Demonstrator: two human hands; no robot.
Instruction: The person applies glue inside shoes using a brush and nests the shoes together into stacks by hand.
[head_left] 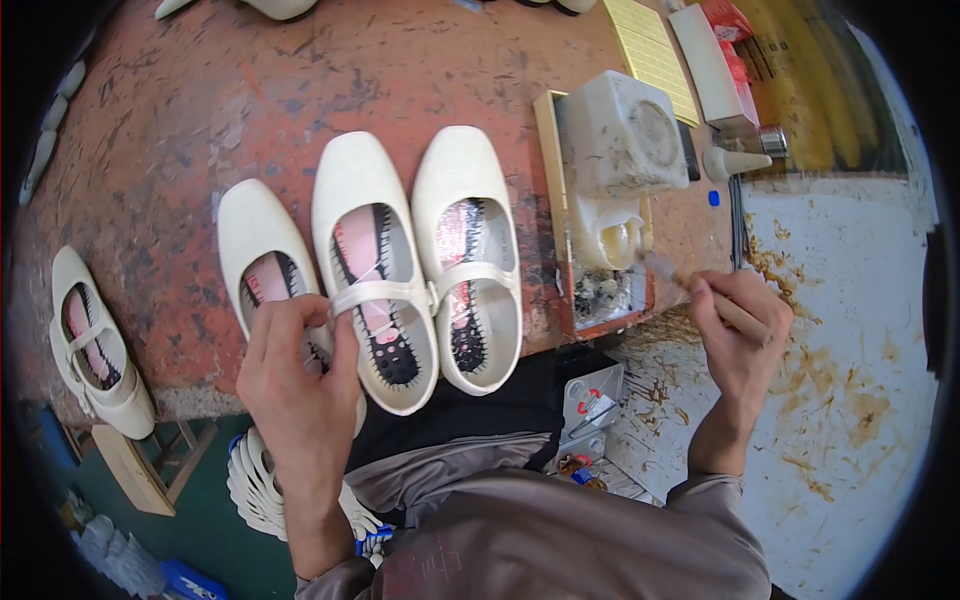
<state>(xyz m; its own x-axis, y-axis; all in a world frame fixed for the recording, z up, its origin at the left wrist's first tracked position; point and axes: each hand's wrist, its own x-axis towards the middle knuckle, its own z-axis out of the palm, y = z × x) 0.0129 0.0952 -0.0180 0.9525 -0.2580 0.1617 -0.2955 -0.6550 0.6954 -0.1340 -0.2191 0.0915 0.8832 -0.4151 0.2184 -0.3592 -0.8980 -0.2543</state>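
Three cream strap shoes stand side by side, toes pointing away: the left shoe [262, 225], the middle shoe [357, 170] and the right shoe [462, 160]. Their insoles show pink and black, with stitching along the edges. My left hand [295, 365] is closed over the left shoe, thumb and fingers at its strap area beside the middle shoe; the exact grip is partly hidden. My right hand [745, 330] grips a brush [743, 319] by its wooden handle. The bristles are beside the lip of a white plastic container [605, 235] holding yellowish glue-like liquid.
The container sits in a wooden tray [550, 150] on the worn red table [180, 130]. A single cream shoe [75, 280] lies far left. A nozzle bottle [735, 162], blue cap [713, 198] and yellow pad [650, 60] are at right. Cream straps [258, 490] hang below the edge.
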